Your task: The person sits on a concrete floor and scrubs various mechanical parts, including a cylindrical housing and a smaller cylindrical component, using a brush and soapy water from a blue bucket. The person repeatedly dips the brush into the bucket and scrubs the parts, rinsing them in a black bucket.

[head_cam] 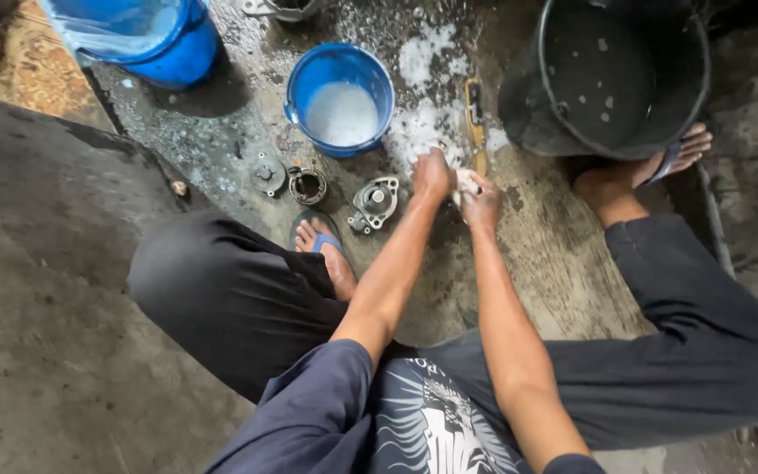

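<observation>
Soapy pale part (467,182), gripped by both hands (456,183)

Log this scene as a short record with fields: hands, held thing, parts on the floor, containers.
left hand: closed around a small soapy object, beside the other hand
right hand: gripping the same small soapy object
floor parts: three metal housings in a row on the wet concrete floor
containers: small blue bucket with white foam; black bucket; large blue tub
</observation>
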